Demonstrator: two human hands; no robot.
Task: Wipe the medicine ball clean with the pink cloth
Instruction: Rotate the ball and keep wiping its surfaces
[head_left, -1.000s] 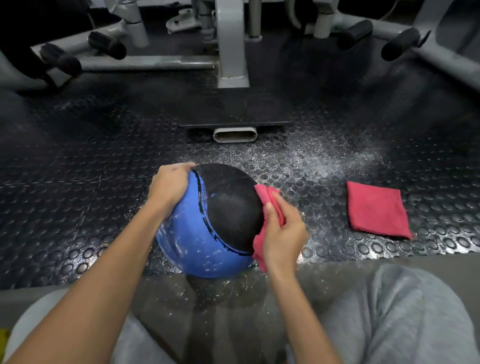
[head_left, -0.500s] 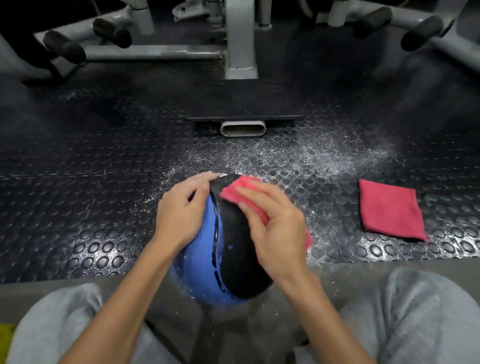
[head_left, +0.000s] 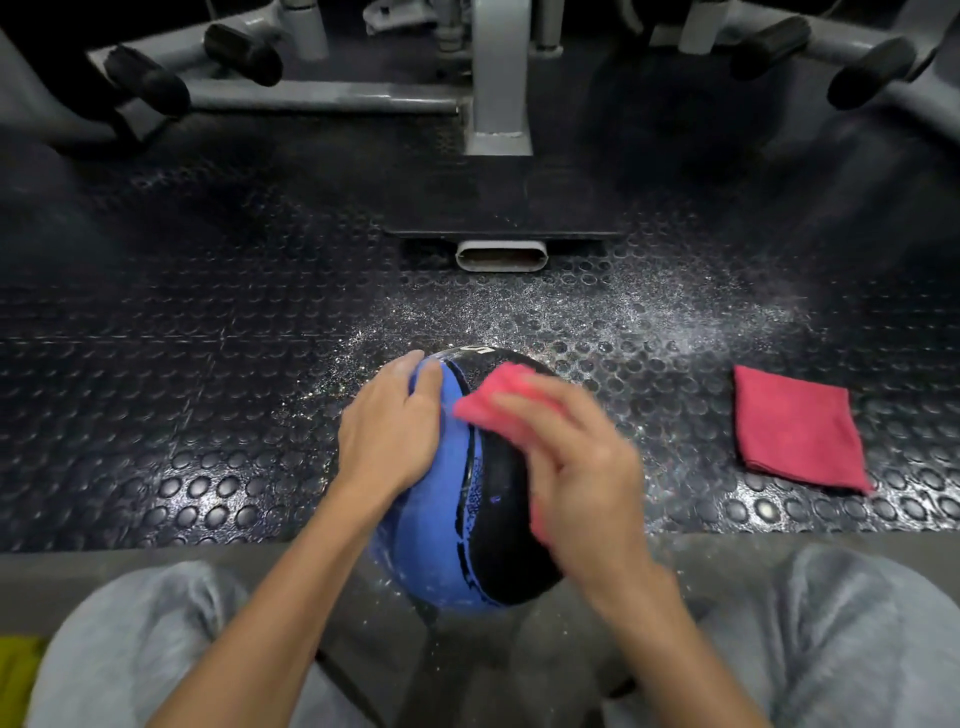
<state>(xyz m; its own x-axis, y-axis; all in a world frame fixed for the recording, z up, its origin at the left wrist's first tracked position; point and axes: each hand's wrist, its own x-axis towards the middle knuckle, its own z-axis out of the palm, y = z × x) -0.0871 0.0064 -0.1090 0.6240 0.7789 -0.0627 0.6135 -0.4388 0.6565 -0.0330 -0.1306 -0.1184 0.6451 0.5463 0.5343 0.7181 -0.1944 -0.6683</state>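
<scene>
Wiping is in progress. The medicine ball (head_left: 441, 519) rests on the floor between the knees. The left hand (head_left: 389, 436) steadies its blue side, grip flat. The right hand (head_left: 582, 467), grip flat, presses the pink cloth (head_left: 493, 400) onto the black panel. The lower surfaces probably remain unwiped.

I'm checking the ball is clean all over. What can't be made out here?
Head view: medicine ball underside, turned away from the camera.
Head view: most of the pink cloth, covered by the blurred right hand.
Head view: ball surface beneath the left hand.
</scene>
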